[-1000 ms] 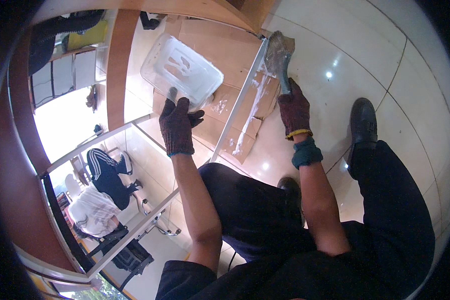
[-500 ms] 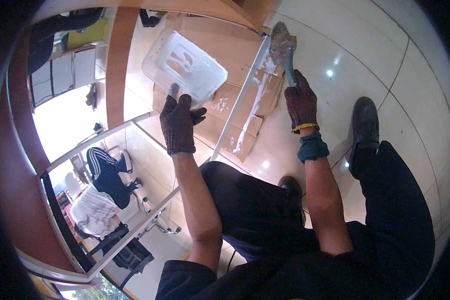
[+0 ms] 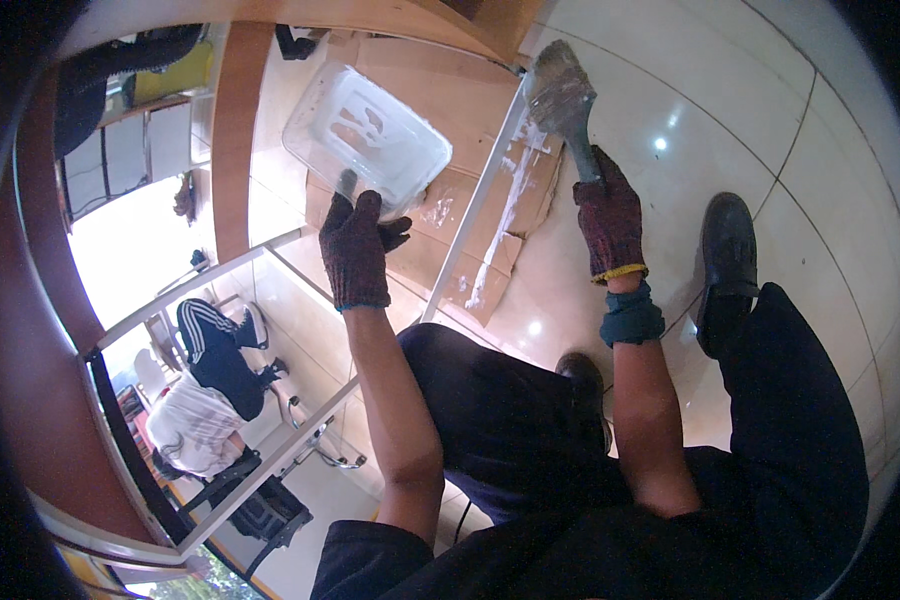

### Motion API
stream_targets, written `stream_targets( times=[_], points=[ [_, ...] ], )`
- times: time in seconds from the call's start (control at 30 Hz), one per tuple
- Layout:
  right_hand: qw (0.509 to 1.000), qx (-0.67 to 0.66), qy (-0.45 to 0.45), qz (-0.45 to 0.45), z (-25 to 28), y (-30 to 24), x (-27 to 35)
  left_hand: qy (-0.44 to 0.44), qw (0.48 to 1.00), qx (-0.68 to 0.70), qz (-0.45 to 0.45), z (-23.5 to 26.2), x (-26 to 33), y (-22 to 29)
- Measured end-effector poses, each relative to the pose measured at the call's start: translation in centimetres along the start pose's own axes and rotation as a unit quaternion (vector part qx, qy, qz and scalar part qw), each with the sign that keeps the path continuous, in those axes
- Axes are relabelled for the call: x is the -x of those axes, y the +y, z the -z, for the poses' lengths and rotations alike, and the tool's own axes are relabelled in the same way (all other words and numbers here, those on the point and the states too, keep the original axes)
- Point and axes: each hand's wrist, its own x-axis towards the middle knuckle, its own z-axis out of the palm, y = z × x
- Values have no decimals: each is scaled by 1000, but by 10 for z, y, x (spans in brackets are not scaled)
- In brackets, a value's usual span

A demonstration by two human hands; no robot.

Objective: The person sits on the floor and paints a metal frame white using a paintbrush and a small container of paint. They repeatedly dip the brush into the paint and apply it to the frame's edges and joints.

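Since the earlier frame, I see the brush [image 3: 562, 95] lifted slightly farther from the body, its pale, paint-loaded bristles now poised at the far end of the white metal bar [image 3: 490, 180], while the clear plastic tray [image 3: 370, 135] has tilted up and to the left. From my remote seat, the right hand [image 3: 610, 222] (in a dark knit glove with a yellow cuff) is closed tight around the brush handle. The left hand [image 3: 358, 250], gloved the same way, pinches the near edge of the tray, thumb over the rim; white smears coat the tray's inside. Both sit far from the person's knees, above sheets of cardboard [image 3: 510, 235] spread on the glossy tiled floor [image 3: 770, 130], the cardboard already streaked white beside the bar. Two black shoes [image 3: 727, 260] rest right of the bar. To the left, beyond a glass partition [image 3: 270, 300], another person in a white shirt [image 3: 195, 430] sits at a lower level. My worry: the tray is held by one edge only and tipped, so wet paint could run out or the tray could slip; a heavily loaded brush might drip past the cardboard onto bare tile.
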Motion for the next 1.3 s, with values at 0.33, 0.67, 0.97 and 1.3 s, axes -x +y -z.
stream_targets(
  times=[0.33, 0.67, 0.97, 1.3],
  points=[
    [990, -125, -20, -57, 1, 6, -1, -7, 1000, -1, -4, -7, 2, 3],
    [996, -91, 1, -24, -8, 39, -17, -5, 1000, 7, -4, -9, 3, 4],
    [970, -191, -45, -144, -1, -10, -11, 10, 1000, -6, 3, -8, 5, 5],
    [946, -276, -34, -168, 2, -20, 8, -1, 1000, -17, 8, -9, -1, 1]
  ],
)
